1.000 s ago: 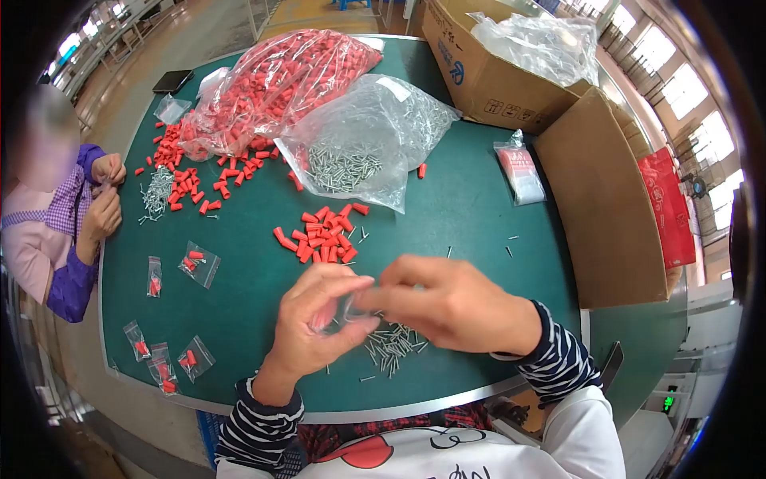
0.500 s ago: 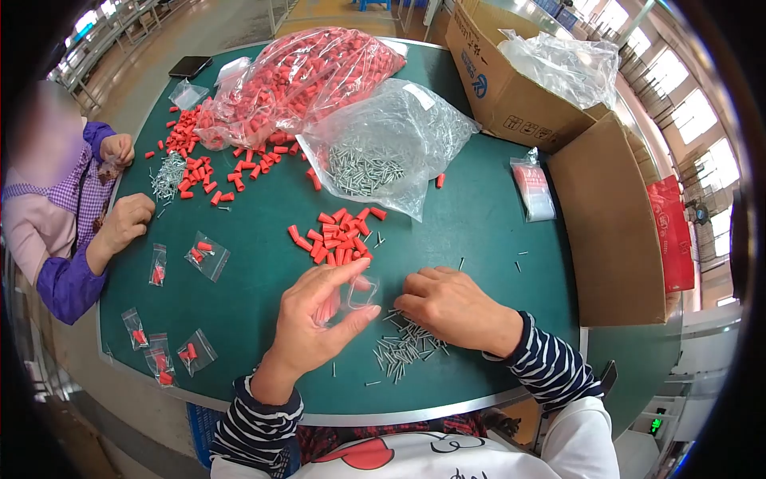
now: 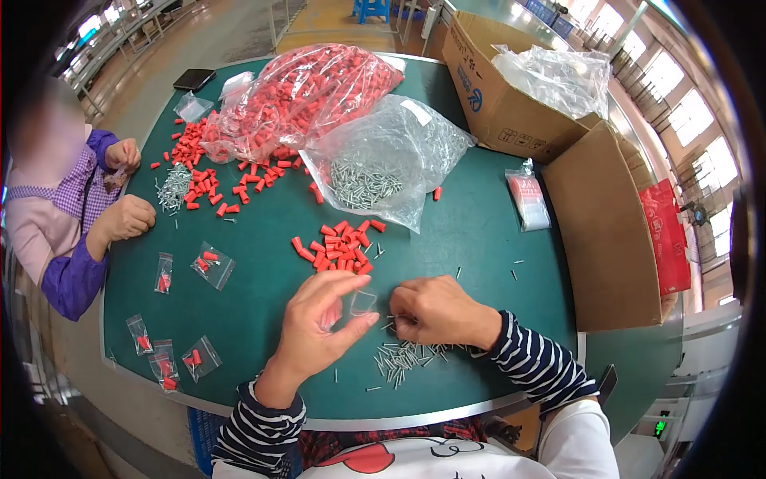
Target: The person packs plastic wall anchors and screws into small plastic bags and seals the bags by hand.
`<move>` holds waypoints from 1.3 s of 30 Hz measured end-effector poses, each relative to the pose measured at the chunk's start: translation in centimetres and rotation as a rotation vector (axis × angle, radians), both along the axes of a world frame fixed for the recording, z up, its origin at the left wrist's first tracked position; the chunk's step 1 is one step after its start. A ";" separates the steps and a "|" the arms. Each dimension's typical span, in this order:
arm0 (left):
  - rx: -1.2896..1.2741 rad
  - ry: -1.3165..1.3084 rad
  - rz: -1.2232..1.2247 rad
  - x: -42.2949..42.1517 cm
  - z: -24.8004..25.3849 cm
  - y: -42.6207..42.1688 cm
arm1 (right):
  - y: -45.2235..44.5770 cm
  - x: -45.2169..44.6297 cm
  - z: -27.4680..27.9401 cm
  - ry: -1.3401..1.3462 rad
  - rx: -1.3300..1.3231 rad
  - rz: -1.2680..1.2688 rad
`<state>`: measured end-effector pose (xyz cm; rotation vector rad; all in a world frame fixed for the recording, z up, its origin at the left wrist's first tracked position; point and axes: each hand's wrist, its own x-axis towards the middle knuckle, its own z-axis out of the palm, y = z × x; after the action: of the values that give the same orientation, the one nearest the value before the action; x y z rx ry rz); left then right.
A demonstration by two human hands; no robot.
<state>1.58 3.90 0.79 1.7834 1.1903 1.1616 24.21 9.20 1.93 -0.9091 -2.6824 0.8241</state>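
Note:
My left hand (image 3: 317,323) holds a small clear plastic bag (image 3: 364,302), its mouth spread between thumb and fingers. Close to the bag, my right hand (image 3: 440,310) is closed with its fingertips curled down; whatever they grip is hidden. Under and in front of it lies a loose pile of silver screws (image 3: 399,361), with a few strays around. Just beyond my left hand is a heap of red tapered plastic caps (image 3: 341,249).
A large bag of red caps (image 3: 319,84) and a clear bag of screws (image 3: 363,184) lie at the back. Small filled bags (image 3: 201,358) are at left, near another person's hand (image 3: 130,217). A cardboard box (image 3: 602,231) stands at right, beside a pack of bags (image 3: 528,199).
My right hand has shifted slightly left, closer to the small bag, with its fingers more curled. My left hand keeps hold of the bag. The whole view has shifted a little.

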 end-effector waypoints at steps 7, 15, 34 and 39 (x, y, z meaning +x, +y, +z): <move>-0.151 -0.055 -0.035 0.6 -0.8 -0.1 | -1.2 0.2 0.9 0.488 -0.257 -0.330; -0.238 -0.202 -0.074 1.5 -0.7 -0.6 | -1.7 -1.6 2.5 0.589 -0.222 -0.208; -0.167 -0.112 -0.124 -0.2 -0.2 -0.5 | 5.8 -5.1 -1.4 -0.036 0.382 -0.295; -0.179 -0.133 -0.125 -0.2 -0.5 -0.4 | 6.6 -4.1 -1.0 -0.046 0.214 -0.217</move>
<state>1.41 3.51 0.25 1.5978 1.0547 1.0495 20.12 15.77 0.90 -1.1491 -2.5854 0.4667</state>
